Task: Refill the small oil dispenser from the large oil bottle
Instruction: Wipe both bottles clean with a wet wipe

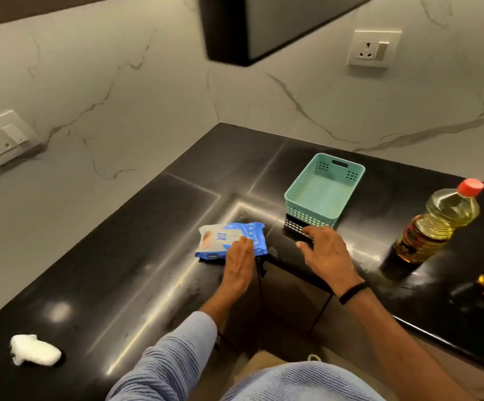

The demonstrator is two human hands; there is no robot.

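The bottle (pixel 437 224), frame right, looks heavy and slick; grip its waist. Your left hand (pixel 239 256) lies flat on wipes (pixel 229 235), right hand (pixel 324 250) spread, empty.

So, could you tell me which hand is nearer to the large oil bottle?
The right hand, open by the teal basket, left of the oil bottle. The left hand rests farther left on the wipes pack.

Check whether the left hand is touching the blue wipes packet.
Touching. The head view shows the left hand lying flat on the wipes packet, its straight fingers resting on the packet's right end with no gap.
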